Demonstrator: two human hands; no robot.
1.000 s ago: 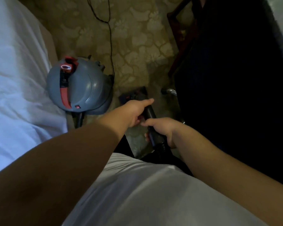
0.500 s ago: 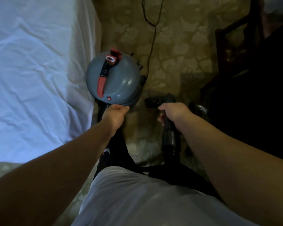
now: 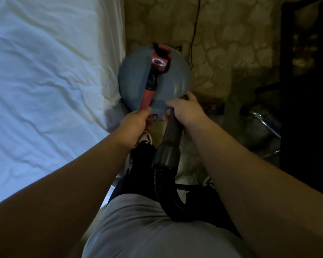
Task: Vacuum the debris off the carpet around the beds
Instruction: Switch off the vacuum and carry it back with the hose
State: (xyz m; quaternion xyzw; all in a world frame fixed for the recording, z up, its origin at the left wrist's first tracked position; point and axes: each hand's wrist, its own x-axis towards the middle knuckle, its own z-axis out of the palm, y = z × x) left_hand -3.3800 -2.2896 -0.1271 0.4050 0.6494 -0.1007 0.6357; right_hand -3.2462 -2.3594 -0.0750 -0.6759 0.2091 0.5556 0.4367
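Left grip [image 3: 133, 125] has advanced to the vacuum's [image 3: 175, 84] red switch [image 3: 154, 115] — fingers unclear; right grip [image 3: 187, 110] clasps the wand [image 3: 172, 135] — suction next.

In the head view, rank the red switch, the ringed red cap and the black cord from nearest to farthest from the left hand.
1. The red switch, at the near edge of the vacuum, beside the left hand.
2. The ringed red cap, toward the far side of the vacuum's top.
3. The black cord, on the carpet beyond the vacuum, to the right.
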